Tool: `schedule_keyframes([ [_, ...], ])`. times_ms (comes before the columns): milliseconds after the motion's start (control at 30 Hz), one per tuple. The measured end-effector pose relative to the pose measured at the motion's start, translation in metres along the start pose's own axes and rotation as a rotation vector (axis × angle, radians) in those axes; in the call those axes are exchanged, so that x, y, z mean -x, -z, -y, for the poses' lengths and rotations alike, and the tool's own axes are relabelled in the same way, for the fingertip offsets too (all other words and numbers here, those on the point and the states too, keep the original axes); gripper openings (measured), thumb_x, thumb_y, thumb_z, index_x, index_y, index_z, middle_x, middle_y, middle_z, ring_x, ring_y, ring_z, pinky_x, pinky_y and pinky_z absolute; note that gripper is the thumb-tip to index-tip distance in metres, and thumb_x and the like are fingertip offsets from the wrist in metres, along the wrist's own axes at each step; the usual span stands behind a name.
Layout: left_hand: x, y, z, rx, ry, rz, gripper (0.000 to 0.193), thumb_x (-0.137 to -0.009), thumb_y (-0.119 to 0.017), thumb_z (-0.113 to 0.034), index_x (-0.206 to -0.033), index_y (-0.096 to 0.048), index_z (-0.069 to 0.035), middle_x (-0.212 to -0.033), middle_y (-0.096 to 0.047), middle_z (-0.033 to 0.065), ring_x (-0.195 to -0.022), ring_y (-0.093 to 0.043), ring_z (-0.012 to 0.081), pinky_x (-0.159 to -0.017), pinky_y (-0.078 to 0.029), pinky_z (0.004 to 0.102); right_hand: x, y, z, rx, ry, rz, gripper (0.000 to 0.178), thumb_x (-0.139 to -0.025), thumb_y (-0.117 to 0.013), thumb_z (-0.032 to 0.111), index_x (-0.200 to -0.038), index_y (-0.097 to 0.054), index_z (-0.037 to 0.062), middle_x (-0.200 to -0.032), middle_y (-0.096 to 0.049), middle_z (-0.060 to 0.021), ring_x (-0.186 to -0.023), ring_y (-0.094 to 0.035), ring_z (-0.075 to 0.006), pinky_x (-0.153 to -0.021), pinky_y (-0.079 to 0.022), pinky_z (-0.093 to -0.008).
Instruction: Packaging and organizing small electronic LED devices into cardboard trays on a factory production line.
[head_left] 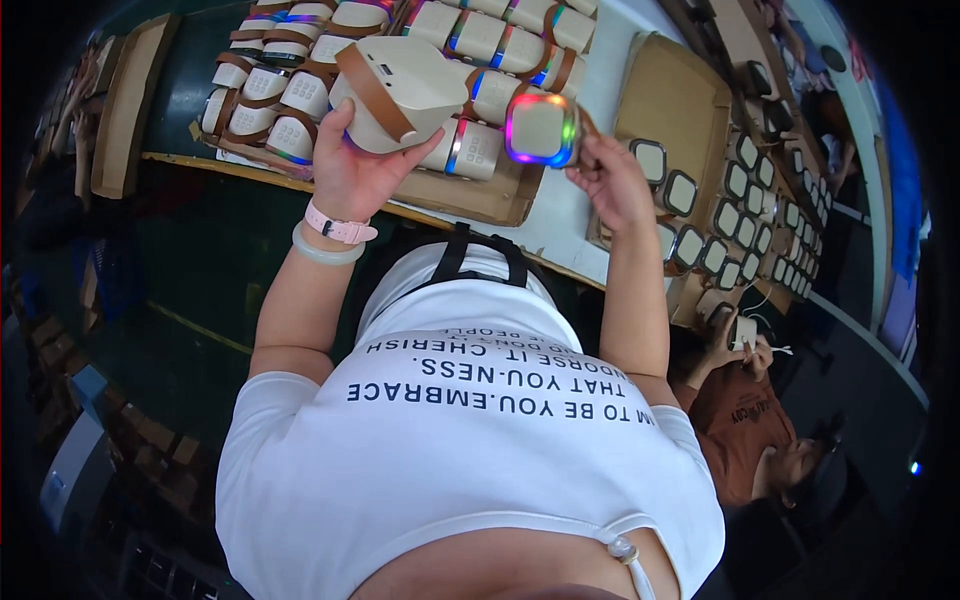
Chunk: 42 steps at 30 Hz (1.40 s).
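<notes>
Over the table, my left hand holds a cream-coloured portable speaker with a brown strap; my fingers and thumb grip its lower edge, and small ports show on the side facing me. To the right, my right hand has its fingers closed on the brown strap side of a second speaker. That one's square front is turned toward me, and a rainbow-coloured ring of light glows around it. Rows of similar cream speakers lie just beneath both hands, several with coloured lights on.
A shallow cardboard tray carries the rows on the white table. Another cardboard carton with square-faced speakers stands at the right. Beyond it, a co-worker in a brown shirt handles a speaker and a white cable. A carton is at the far left.
</notes>
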<state>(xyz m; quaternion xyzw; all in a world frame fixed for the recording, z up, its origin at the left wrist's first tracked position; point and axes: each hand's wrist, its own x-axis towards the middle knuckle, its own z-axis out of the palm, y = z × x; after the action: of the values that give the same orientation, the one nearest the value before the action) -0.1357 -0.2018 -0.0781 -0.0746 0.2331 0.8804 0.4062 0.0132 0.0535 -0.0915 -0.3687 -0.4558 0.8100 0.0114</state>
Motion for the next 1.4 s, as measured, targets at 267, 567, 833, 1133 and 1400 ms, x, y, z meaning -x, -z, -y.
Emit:
schedule_keyframes([
  [267, 0.014, 0.005, -0.011, -0.04, -0.06, -0.029, 0.051, -0.084, -0.06, -0.022, -0.13, -0.041, -0.012, -0.129, -0.047, 0.008, -0.123, -0.043, 0.0265, -0.101, -0.038, 0.0525, -0.121, -0.029, -0.047, -0.76, 0.095, 0.139, 0.009, -0.094, -0.048, 0.006, -0.091, -0.05, -0.0027, -0.084, -0.052, -0.0095, -0.078, -0.052, -0.0212, -0.102, -0.042, -0.0452],
  [567, 0.028, 0.003, -0.022, 0.034, -0.162, -0.155, 0.046, -0.087, -0.058, -0.021, -0.129, -0.042, -0.01, -0.129, -0.048, 0.0079, -0.123, -0.043, 0.0286, -0.101, -0.037, 0.0529, -0.104, -0.045, -0.069, -0.436, -0.11, -0.011, 0.019, -0.086, -0.044, -0.006, -0.105, -0.049, -0.0088, -0.102, -0.058, -0.017, -0.093, -0.061, -0.0302, -0.085, -0.055, -0.0365],
  [833, 0.035, 0.009, -0.014, 0.053, -0.176, -0.182, 0.063, -0.085, -0.059, -0.033, -0.137, -0.03, -0.01, -0.136, -0.04, 0.0134, -0.126, -0.04, 0.0322, -0.103, -0.036, 0.0524, -0.124, -0.034, 0.026, 1.659, 1.156, 0.076, 0.065, -0.064, -0.066, 0.006, -0.125, -0.052, 0.0229, -0.13, -0.044, -0.015, -0.119, -0.043, -0.0354, -0.097, -0.041, -0.0467],
  [1133, 0.04, -0.006, -0.006, -0.056, -0.254, -0.153, 0.065, -0.083, -0.061, -0.026, -0.138, -0.03, -0.009, -0.136, -0.04, 0.0139, -0.125, -0.041, 0.0306, -0.104, -0.036, 0.0488, -0.144, -0.033, 0.024, 1.703, 1.065, 0.129, 0.071, -0.052, -0.073, 0.011, -0.118, -0.054, 0.027, -0.131, -0.037, -0.0187, -0.121, -0.036, -0.0426, -0.099, -0.036, -0.0507],
  [1400, 0.049, 0.002, 0.003, -1.229, -0.918, -0.052, 0.109, -0.06, -0.085, -0.027, -0.139, -0.013, -0.006, -0.129, -0.04, 0.0139, -0.119, -0.046, 0.0266, -0.099, -0.039, 0.0373, -0.039, -0.056, -0.017, -0.005, 0.489, 0.287, 0.072, -0.064, -0.072, 0.03, -0.128, -0.044, 0.0147, -0.131, -0.04, -0.0177, -0.118, -0.04, -0.0403, -0.096, -0.036, -0.0554],
])
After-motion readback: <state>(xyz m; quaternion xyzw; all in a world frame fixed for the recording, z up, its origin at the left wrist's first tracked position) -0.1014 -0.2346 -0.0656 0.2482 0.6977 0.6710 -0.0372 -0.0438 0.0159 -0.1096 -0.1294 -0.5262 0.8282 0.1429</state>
